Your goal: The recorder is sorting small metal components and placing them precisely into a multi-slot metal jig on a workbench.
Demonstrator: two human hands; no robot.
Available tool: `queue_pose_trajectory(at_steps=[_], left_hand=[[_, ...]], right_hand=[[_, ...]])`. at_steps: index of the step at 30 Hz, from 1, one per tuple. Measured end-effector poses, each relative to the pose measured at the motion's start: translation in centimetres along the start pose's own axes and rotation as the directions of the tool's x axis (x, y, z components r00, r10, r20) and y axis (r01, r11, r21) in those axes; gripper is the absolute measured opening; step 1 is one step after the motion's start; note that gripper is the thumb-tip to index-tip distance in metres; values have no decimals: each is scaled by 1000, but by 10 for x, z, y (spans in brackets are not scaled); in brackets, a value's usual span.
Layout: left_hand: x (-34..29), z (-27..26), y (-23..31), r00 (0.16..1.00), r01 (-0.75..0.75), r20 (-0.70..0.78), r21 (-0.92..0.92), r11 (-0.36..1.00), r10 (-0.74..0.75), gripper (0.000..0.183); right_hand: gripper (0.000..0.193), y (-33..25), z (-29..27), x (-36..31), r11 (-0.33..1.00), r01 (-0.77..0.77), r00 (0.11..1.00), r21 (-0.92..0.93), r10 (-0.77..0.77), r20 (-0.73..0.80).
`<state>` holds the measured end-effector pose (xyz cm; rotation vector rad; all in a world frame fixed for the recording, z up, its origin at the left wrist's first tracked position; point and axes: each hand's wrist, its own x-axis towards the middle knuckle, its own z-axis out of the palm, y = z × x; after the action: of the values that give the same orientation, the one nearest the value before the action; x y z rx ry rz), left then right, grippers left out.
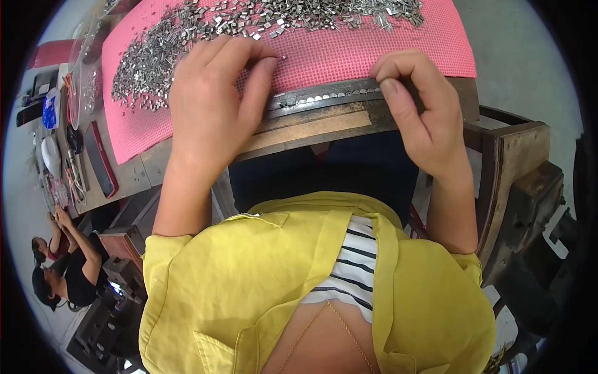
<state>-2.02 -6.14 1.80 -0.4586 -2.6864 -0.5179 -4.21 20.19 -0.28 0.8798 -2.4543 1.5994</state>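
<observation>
My left hand (215,93) rests at the pink mat's near edge, fingers curled and thumb bent toward them, below the pile of small metal pieces (249,19). Whatever its fingertips hold, if anything, is hidden. One loose small metal piece (284,57) lies just right of its thumb. My right hand (425,106) is closed, thumb and forefinger pinched by the right end of a narrow dark metal rail (293,103). What lies in that pinch cannot be made out. A row of small shiny rounded pieces (324,98) sits along the rail between my hands.
The pink textured mat (349,53) covers much of the wooden table (134,177). At left lie a red-edged phone (101,159), tools (78,168), a blue packet (51,109) and a clear container (87,81). Two other people work at far left. A dark machine (529,230) stands at right.
</observation>
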Motion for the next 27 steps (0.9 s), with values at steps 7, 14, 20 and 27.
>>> queue_pose_trajectory(at_steps=[7,14,20,27], left_hand=[[-1,16,36,999,-10,-42,-353,935,-5,8],[-8,32,41,997,-46,-79,-377,925,17,12],[-10,35,42,996,-34,-86,-344,938,5,14],[-10,37,43,987,-107,-139,-226,968,77,17]], right_hand=[[10,3,7,-6,994,99,993,-56,-102,-55],[10,5,11,-5,990,111,990,-83,-118,-81],[10,8,13,-6,988,120,987,-97,-129,-93],[13,9,14,-7,977,141,984,-159,-156,-88]])
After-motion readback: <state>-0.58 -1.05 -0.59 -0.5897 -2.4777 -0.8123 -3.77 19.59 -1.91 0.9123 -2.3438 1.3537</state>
